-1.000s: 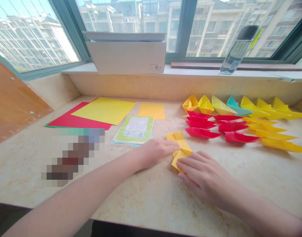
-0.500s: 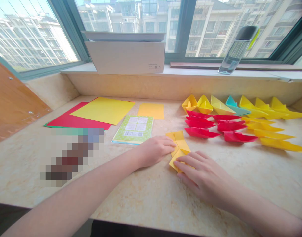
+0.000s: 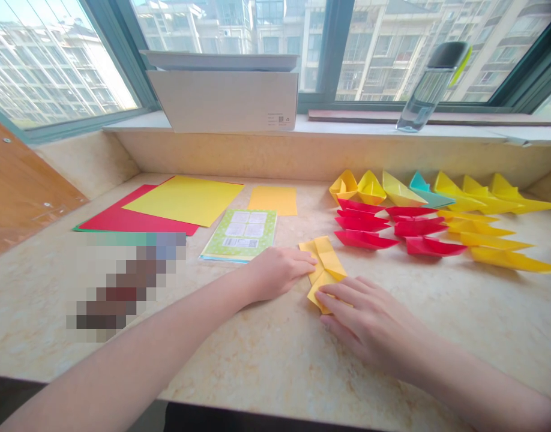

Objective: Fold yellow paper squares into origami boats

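A room in a home, most likely a flat high up in a residential block. Apartment towers (image 3: pixel 392 54) seen through a wide, dark-framed window (image 3: pixel 334 54), with a broad stone ledge (image 3: pixel 239 372) built in beneath it and used as a desk. Beside that, a wooden cabinet panel (image 3: pixel 23 192). Left on the sill, a water bottle (image 3: pixel 426 90) and a cardboard box (image 3: pixel 221 99). Spread over the stone, homemade folded paper boats (image 3: pixel 363 240) and a part-folded yellow paper (image 3: pixel 324 270).

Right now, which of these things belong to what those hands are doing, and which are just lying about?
In use: left hand, right hand, folded yellow paper, rows of paper boats.

Lying about: yellow sheet, orange sheet, green printed booklet, cardboard box, water bottle.
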`<state>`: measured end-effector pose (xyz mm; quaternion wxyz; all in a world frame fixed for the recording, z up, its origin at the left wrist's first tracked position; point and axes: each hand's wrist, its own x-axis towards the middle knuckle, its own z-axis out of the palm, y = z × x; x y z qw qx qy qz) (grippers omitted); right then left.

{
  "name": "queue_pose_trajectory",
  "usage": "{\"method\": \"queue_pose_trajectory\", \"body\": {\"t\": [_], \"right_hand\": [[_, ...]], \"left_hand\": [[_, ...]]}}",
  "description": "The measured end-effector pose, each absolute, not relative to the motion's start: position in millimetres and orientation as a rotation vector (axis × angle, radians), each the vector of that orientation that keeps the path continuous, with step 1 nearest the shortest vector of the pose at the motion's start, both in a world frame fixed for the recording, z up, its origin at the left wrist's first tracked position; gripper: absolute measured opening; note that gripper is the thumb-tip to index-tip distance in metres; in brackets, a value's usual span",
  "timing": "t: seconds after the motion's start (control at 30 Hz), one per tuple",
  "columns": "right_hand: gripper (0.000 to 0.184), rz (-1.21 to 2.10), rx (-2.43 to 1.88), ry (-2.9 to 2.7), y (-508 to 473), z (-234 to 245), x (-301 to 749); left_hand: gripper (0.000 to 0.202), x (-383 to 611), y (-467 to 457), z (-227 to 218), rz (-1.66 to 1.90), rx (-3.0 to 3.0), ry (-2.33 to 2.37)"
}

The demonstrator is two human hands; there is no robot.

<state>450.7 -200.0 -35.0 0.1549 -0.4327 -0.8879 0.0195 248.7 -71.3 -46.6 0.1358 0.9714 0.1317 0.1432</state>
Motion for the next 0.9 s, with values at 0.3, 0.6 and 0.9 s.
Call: {"method": "queue_pose_trajectory", "body": {"t": [0.3,0.6,0.9], "right_hand": [[0.021,0.023,-1.244,-2.567,-199.2,-34.4,450.7],[0.023,0.044,-1.292,-2.563,-200.2,-33.4,449.5],[0.023,0.019,-1.277,-2.550,-200.4,-31.6,448.9]], "left_hand": [[0.029,249.5,-71.6,-43.9,0.472,2.783,0.375],[0.029,250.5,-71.5,-43.5,0.473,2.779,0.365],[0.029,250.4,-71.8,-43.2,0.464,2.791,0.371]]}}
